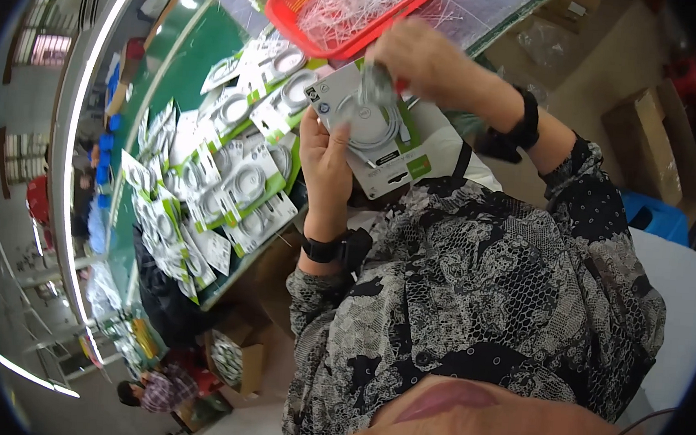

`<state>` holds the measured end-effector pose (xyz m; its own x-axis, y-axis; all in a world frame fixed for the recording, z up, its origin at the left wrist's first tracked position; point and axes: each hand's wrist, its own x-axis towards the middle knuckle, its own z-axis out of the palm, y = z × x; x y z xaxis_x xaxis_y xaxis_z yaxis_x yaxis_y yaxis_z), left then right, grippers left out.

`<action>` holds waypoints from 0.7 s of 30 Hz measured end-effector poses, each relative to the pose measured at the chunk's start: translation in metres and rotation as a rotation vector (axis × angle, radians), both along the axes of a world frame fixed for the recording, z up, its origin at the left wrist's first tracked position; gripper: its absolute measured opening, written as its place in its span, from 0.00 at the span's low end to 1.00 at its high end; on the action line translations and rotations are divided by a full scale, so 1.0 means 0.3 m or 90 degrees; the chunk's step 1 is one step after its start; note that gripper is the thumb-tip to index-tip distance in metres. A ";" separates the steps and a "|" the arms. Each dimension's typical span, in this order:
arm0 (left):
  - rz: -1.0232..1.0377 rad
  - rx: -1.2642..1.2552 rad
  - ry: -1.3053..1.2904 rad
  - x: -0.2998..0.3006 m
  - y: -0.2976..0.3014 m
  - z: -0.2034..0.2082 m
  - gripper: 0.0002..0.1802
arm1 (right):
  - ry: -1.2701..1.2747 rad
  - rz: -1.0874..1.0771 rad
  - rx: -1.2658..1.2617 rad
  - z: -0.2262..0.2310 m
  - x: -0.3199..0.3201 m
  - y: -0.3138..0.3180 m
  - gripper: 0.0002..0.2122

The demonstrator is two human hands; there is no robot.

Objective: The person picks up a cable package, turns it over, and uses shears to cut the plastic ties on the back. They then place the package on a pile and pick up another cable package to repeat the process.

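Note:
My left hand [326, 167] grips the lower left edge of a white and green cable package [386, 175], with the thumb on its front. A white cable [369, 125] lies coiled on that card. Above the card's upper edge is my right hand [426, 60], blurred by motion, its fingers curled together. Just below those fingers shows a smeared greyish, partly see-through patch [377, 85], with a bit of red beside it. What the right fingers hold cannot be made out. Both wrists wear black bands.
Many similar cable packages [248, 183] lie heaped on the green table [181, 69] to the left. A red basket [276, 7] of thin white plastic strips stands at the far side. Cardboard boxes [644, 147] and a blue stool-like object [657, 217] are on the right. Another person [164, 391] is at lower left.

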<state>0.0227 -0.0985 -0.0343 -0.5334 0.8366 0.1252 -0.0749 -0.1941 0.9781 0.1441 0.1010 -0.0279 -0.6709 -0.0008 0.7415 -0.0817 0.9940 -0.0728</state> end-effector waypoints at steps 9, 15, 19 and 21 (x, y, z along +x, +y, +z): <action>0.310 -0.294 0.197 -0.033 -0.719 -0.037 0.26 | 0.048 -0.274 -0.068 0.037 -0.073 0.367 0.12; 0.427 -0.630 0.591 0.001 -1.139 -0.124 0.21 | 0.104 -0.211 -0.286 0.034 -0.055 0.079 0.13; 0.438 -0.318 0.216 -0.105 -0.948 -0.056 0.16 | -0.020 -0.125 -0.339 -0.050 -0.007 0.043 0.20; 0.375 -0.284 0.268 -0.186 -0.794 -0.007 0.14 | -0.030 -0.117 -0.306 -0.039 0.012 0.026 0.20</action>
<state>-0.0332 -0.3367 -0.0365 -0.8802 0.4547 0.1360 0.3054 0.3233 0.8957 0.1478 0.1089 -0.0396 -0.6610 0.4542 0.5973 0.1060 0.8446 -0.5249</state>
